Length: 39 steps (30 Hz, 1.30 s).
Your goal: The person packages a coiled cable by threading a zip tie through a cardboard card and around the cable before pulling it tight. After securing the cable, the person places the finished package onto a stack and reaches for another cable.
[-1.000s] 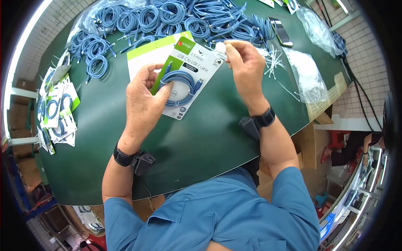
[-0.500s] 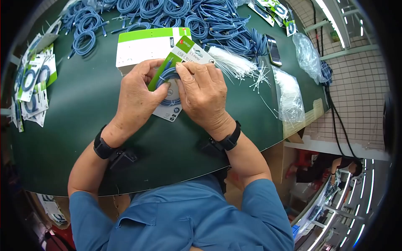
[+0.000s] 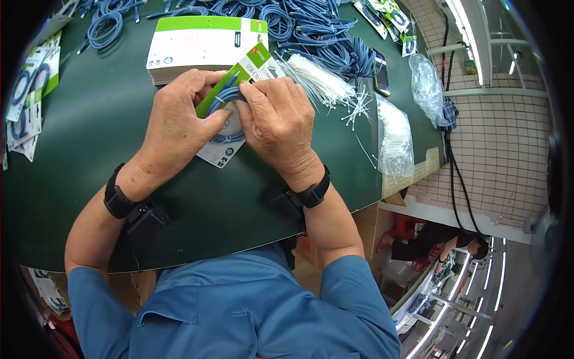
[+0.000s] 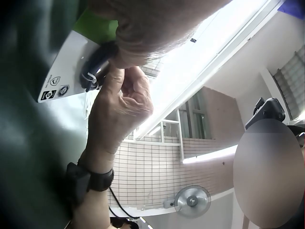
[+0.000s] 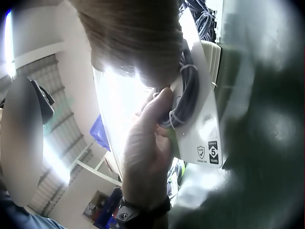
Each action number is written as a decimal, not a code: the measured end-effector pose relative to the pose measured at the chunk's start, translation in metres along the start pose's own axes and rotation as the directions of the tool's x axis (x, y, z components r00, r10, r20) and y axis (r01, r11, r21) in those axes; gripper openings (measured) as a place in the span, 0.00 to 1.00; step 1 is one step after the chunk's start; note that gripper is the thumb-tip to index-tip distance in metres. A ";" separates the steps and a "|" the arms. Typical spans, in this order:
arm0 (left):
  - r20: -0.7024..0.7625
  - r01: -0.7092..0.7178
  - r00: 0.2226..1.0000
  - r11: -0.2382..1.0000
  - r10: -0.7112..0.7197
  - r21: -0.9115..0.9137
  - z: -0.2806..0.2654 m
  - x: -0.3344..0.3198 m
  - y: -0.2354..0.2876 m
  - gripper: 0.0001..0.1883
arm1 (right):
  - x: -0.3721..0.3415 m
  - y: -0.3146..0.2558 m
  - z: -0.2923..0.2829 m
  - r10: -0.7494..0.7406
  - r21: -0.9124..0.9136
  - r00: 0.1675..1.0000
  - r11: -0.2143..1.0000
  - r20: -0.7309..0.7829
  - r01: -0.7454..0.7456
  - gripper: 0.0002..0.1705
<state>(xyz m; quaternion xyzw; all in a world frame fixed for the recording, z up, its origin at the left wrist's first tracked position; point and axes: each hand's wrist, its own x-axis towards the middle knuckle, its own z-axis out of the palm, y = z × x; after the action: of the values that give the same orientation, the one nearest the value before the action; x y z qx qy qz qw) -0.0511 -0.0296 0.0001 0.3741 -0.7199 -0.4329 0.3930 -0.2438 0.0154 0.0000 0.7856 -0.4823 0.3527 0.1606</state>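
In the head view my left hand (image 3: pixel 176 122) grips a printed cable card (image 3: pixel 215 157) by its left edge, thumb across the front. On the card lies a coiled blue USB-C cable (image 3: pixel 226 139), bound with white ties (image 5: pixel 176 118). My right hand (image 3: pixel 278 119) has thumb and curled index finger pinched at the coil's right side, covering part of card and cable. The left wrist view shows these right fingertips right at the dark coil. Whether they also hold a thin tie I cannot tell. The card is tilted, held over the green table (image 3: pixel 179 221).
Behind the left hand stands a stack of cards (image 3: pixel 197 51). Loose white cable ties (image 3: pixel 323 81), a phone (image 3: pixel 381 78) and a bag of ties (image 3: pixel 394 140) lie to the right. Blue cables (image 3: pixel 311 33) are heaped at the back; packed cards (image 3: pixel 30 90) lie left.
The right hand has come from near the white ties, right of the card, in to the coil. The left hand keeps hold of the card. The head view has shifted, more so to the right.
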 end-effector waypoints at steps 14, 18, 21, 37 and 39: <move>0.022 -0.037 0.999 0.999 0.037 -0.012 0.002 -0.003 0.003 0.23 | 0.002 0.004 -0.004 -0.036 0.013 0.997 0.999 0.075 0.035 0.10; 0.013 -0.052 0.999 0.999 0.052 -0.012 0.000 -0.003 0.008 0.22 | 0.001 0.007 -0.006 -0.032 0.076 0.999 0.997 0.020 0.030 0.12; 0.003 -0.058 0.998 0.998 0.058 -0.026 0.001 0.000 0.011 0.22 | 0.000 0.006 -0.002 0.050 0.167 0.994 0.985 -0.101 -0.032 0.16; -0.025 -0.047 0.999 0.993 0.044 -0.110 0.005 0.004 -0.010 0.24 | -0.003 -0.003 -0.007 0.105 0.114 0.994 0.988 -0.033 -0.101 0.16; -0.033 -0.064 0.998 0.992 0.061 -0.109 0.005 0.004 -0.012 0.25 | -0.004 -0.002 -0.005 0.107 0.101 0.994 0.990 -0.038 -0.102 0.16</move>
<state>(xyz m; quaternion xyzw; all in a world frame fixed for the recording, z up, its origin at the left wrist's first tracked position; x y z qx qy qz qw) -0.0544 -0.0362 -0.0118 0.3354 -0.7003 -0.4539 0.4371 -0.2451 0.0219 0.0008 0.7584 -0.5011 0.4012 0.1132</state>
